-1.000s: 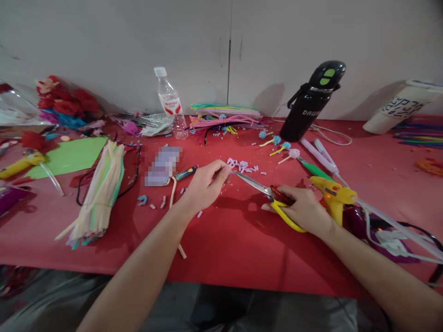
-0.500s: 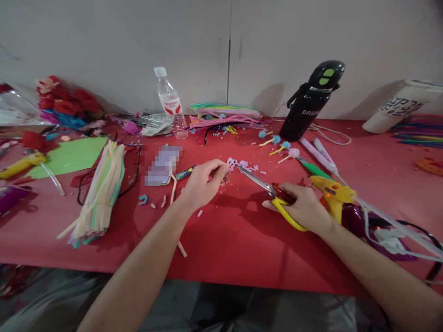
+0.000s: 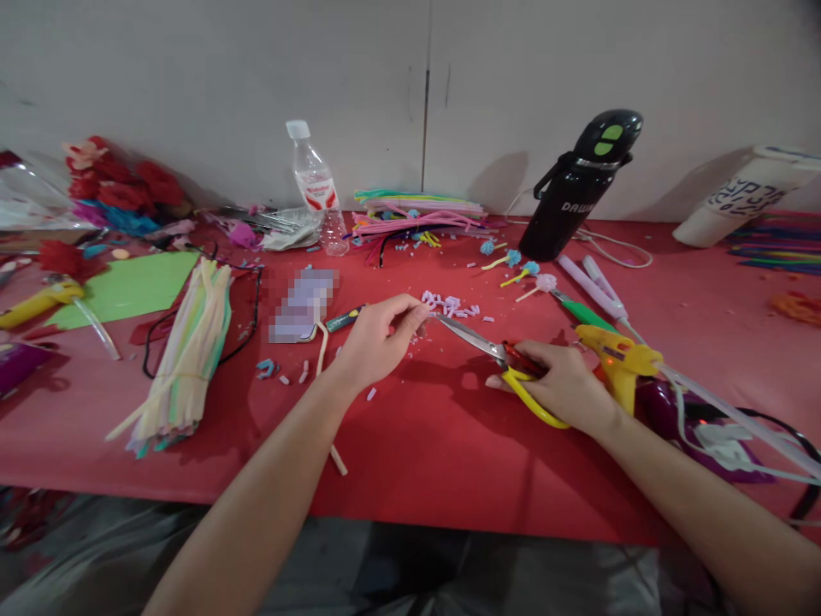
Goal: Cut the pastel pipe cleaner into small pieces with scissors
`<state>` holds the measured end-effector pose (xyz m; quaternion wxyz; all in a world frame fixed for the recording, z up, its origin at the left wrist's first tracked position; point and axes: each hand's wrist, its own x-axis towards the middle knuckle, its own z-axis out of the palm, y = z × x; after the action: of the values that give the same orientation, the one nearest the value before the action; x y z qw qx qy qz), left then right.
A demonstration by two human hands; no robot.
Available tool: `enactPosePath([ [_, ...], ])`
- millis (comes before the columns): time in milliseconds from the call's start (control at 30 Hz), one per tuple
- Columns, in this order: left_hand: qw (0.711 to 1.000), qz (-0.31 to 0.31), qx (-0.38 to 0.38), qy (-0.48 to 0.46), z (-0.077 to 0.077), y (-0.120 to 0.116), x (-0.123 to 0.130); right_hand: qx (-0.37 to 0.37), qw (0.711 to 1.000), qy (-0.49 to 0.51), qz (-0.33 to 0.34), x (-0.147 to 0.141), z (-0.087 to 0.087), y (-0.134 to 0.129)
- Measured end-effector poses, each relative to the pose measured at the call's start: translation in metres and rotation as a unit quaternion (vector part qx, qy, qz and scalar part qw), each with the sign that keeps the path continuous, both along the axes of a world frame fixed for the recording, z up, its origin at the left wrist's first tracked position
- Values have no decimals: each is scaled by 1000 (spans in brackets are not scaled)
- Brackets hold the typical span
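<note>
Currently, red tabletop runs back to a grey wall with a vertical seam; scraps litter it. Right hand: fingers curled around scissors, tips just beside lilac pieces heaped mid-table. Left hand: thumb and forefinger pressed together; whatever they pinch, cannot tell.

We hold scissors in our right hand over the red counter.
Our left hand pinches near the blade tips, lilac snippets just beyond; a yellow glue gun sits near our right wrist.
</note>
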<state>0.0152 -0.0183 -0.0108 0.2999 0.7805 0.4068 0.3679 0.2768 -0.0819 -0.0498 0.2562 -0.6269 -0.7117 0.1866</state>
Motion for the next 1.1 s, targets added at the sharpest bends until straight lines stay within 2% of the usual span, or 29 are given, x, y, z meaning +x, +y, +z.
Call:
enactPosePath([
  [200, 1000, -7, 10, 6, -1, 0, 0, 18, 1000, -8, 4, 1, -2, 0],
  [833, 1000, -19, -19, -9, 2, 0, 1, 5, 1000, -23, 9, 4, -5, 2],
  [1100, 999, -14, -28, -18, 2, -2, 1, 19, 1000, 8, 2, 0, 4, -1],
])
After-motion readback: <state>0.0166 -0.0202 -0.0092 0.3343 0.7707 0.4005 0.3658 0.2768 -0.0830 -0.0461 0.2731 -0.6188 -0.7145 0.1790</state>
